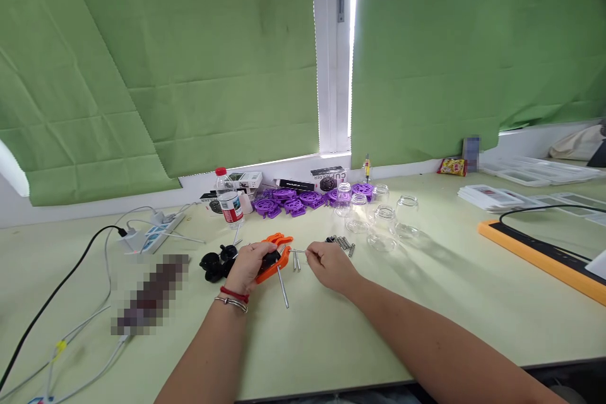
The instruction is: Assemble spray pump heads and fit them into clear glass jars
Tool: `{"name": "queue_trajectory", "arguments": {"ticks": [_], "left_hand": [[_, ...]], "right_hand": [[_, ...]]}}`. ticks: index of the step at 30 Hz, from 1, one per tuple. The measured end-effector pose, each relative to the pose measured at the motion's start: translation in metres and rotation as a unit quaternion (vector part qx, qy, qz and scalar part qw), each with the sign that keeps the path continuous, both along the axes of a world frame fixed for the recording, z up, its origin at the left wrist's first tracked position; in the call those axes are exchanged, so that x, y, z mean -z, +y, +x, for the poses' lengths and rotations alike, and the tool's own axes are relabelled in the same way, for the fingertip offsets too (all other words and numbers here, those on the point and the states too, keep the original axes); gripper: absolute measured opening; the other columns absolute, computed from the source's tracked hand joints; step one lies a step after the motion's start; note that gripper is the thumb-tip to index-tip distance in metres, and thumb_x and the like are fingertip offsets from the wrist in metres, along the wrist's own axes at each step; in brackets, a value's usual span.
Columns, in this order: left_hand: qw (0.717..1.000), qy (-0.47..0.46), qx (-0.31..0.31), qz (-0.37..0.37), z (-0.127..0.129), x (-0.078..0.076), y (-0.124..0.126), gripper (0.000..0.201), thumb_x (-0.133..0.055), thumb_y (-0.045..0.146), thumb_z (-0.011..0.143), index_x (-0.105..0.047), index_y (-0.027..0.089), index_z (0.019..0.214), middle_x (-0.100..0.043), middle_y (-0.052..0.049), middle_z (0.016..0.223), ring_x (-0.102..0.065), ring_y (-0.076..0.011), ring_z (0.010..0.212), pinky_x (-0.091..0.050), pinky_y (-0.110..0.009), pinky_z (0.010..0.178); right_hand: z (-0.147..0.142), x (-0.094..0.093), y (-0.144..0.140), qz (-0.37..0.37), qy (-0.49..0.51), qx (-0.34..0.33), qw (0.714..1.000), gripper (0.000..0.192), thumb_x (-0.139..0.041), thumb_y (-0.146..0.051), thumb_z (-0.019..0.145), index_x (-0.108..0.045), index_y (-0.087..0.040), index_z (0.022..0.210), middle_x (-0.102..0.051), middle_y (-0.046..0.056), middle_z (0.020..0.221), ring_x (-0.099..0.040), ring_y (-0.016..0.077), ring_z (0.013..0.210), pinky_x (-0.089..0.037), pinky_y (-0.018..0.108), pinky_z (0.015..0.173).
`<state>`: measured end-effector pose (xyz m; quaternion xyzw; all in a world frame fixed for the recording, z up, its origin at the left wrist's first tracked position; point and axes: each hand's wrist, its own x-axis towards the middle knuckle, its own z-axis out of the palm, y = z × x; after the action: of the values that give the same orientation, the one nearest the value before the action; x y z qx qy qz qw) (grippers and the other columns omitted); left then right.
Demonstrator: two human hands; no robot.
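Observation:
My left hand (248, 265), with a red cord and a metal bangle at its wrist, is closed round an orange and black clamp-like part (285, 257). A metal rod (283, 289) slants down from that part toward me. My right hand (330, 265) is in a pinch on a thin metal pin (299, 250), whose far end points at the orange part; whether it touches is too small to tell. Loose metal pins (296, 262) lie between the hands. Just beyond my right hand are several small springs (343, 242). Black round parts (215, 266) lie left of my left hand.
Behind stand a red-capped bottle (231, 202), purple plastic parts (284, 197) and boxes (328, 178). Several clear jars (382, 227) are at right. A power strip (163, 231), cables (66, 284) and a blurred dark object (154, 293) lie left. An orange-edged device (544, 259) lies far right.

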<state>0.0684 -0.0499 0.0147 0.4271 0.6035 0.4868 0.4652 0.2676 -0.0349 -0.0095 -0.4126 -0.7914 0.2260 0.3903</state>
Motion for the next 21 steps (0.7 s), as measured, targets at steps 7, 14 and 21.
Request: {"name": "queue_trajectory", "arguments": {"ticks": [7, 14, 21], "left_hand": [[0.997, 0.068, 0.016, -0.039, 0.002, 0.000, -0.003, 0.018, -0.062, 0.032, 0.064, -0.055, 0.018, 0.055, -0.044, 0.004, 0.048, -0.027, -0.0055, 0.034, -0.020, -0.022, 0.034], [0.994, 0.084, 0.032, -0.066, 0.002, 0.002, -0.004, 0.031, -0.063, 0.027, 0.062, -0.039, 0.020, 0.045, -0.035, 0.005, 0.042, -0.028, -0.0059, 0.036, -0.019, -0.020, 0.034], [0.993, 0.117, 0.009, -0.019, -0.002, -0.004, -0.005, 0.026, -0.060, 0.040, 0.067, -0.054, 0.017, 0.056, -0.049, 0.002, 0.051, -0.039, -0.0074, 0.037, -0.027, -0.022, 0.038]], "right_hand": [[-0.007, 0.010, 0.005, -0.063, 0.031, -0.012, 0.997, 0.020, -0.039, -0.026, 0.084, -0.049, -0.019, 0.068, -0.044, -0.004, 0.052, -0.037, 0.0098, 0.048, -0.029, 0.021, 0.048], [-0.009, 0.013, 0.002, -0.076, -0.018, -0.082, 0.994, 0.015, -0.041, -0.022, 0.081, -0.050, -0.019, 0.069, -0.044, -0.004, 0.055, -0.035, 0.0090, 0.049, -0.028, 0.021, 0.049], [0.000, 0.008, 0.005, -0.094, -0.025, -0.078, 0.992, 0.015, -0.041, -0.019, 0.079, -0.052, -0.019, 0.069, -0.044, -0.004, 0.054, -0.035, 0.0086, 0.047, -0.028, 0.021, 0.048]]}}
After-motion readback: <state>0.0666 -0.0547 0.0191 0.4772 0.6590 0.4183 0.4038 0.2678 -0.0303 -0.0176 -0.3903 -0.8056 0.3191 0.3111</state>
